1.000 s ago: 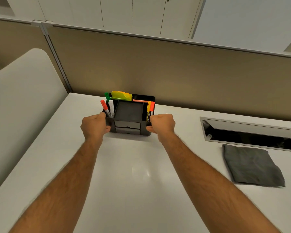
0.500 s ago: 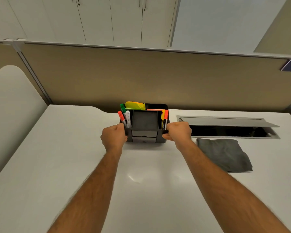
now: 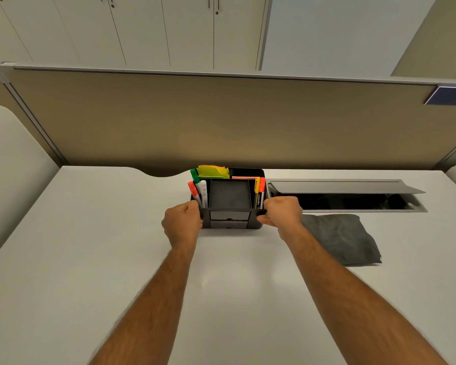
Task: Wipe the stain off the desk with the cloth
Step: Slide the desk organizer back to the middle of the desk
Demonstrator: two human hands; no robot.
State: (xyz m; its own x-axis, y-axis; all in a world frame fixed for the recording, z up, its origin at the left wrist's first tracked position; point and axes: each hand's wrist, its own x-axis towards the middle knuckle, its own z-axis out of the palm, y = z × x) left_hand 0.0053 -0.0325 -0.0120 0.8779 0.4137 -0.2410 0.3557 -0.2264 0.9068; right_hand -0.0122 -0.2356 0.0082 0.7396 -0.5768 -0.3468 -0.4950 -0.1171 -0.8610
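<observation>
At the centre of the frame both hands grip a black desk organizer (image 3: 229,206) standing on the white counter (image 3: 90,233): the left hand (image 3: 182,223) closes on its left side, the right hand (image 3: 283,212) on its right side. Markers stand upright in its side compartments. The grey cloth (image 3: 340,238) lies folded at centre right, just beside the right wrist, below an open cable hatch (image 3: 353,196).

Black organiser (image 3: 229,206) stood at desk (image 3: 90,233) rear edge, centre, clamped between left hand (image 3: 182,223) and right hand (image 3: 282,213). Grey cloth (image 3: 340,238) lay just right of it, open cable hatch (image 3: 353,196) behind, toward rear right corner. Partition (image 3: 221,122) walled rear edge. Front and left portions lay open.
</observation>
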